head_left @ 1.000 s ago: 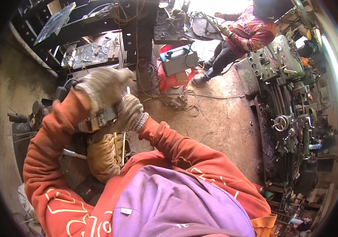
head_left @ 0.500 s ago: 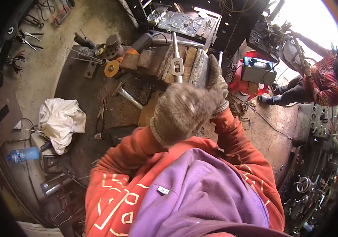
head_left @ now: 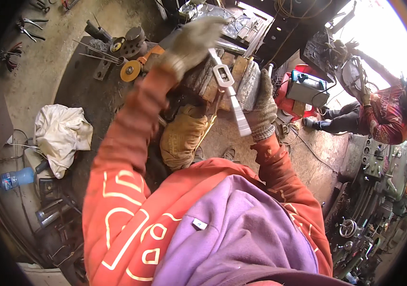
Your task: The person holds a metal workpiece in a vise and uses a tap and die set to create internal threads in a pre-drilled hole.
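Steel bracket (head_left: 229,90), flat with a rectangular loop: I am watching right hand (head_left: 264,106) fingers pinching its lower end; left hand (head_left: 191,40) fingers curling over its top.

The left hand (head_left: 191,40) is raised far, left of the right hand (head_left: 264,107); the metal bar (head_left: 229,90) runs between them. A cloth (head_left: 63,136) lies far left on the floor (head_left: 46,66), a plastic bottle (head_left: 15,178) nearer. A second person (head_left: 384,119) sits far right.

Gloved left hand (head_left: 195,40) and right hand (head_left: 264,107) hold a metal bracket (head_left: 229,90).
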The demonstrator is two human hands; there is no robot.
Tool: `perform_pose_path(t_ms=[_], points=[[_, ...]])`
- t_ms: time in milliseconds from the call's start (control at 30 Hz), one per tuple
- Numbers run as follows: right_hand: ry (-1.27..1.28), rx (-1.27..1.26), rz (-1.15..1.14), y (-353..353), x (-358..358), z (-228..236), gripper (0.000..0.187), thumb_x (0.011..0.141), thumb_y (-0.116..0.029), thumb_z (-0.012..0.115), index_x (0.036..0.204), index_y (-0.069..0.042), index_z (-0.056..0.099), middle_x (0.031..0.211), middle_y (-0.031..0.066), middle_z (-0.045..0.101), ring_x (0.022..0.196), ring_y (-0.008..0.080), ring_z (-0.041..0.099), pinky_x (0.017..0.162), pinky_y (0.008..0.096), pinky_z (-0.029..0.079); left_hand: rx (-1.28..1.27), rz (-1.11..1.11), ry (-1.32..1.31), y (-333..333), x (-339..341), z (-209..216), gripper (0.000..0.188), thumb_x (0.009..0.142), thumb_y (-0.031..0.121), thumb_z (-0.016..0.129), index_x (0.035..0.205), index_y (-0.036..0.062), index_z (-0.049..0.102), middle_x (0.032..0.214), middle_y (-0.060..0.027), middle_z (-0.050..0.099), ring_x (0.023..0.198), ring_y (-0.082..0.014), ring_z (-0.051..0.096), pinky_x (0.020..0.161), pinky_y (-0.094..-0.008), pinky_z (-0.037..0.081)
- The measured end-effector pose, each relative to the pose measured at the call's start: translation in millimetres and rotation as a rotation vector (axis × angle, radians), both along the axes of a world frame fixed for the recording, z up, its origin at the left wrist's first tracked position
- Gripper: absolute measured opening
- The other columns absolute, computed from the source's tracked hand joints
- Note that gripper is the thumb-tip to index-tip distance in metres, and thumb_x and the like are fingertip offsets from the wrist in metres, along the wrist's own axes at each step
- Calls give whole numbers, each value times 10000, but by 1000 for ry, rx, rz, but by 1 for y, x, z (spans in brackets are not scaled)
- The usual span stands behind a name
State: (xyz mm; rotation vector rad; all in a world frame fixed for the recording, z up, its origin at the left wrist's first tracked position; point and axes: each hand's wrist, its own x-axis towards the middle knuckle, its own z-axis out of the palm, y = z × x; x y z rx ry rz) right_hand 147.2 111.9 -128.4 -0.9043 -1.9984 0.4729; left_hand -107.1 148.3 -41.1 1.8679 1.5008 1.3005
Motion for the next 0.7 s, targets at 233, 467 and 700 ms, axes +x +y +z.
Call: perform_pose_path(t_ms=[233,467,700], points=[[-41,-120,45,-4,5,13,1337,590,-395,1044,1622,6,295,1471,209,592,1302,299,631,1085,398,520,-164,-595,1083,45,141,56,316,869,165,733,1156,37,694,1042,-211,765,1034,-411,742,863,-483,600],[142,-136,81,-2,-1,5,1423,574,-587,1006,1615,49,274,1406,246,615,1228,375,669,1023,444,547,160,-534,811,-138,138,59,161,941,254,689,936,115,606,607,-60,601,524,-318,638,471,-469,489],[188,-110,106,-4,-6,2,1236,672,-293,1027,1626,-25,288,1452,179,604,1320,282,620,1123,404,515,43,-412,1004,-164,5,87,183,1020,326,665,1046,163,746,701,-115,645,623,-318,681,520,-454,513]])
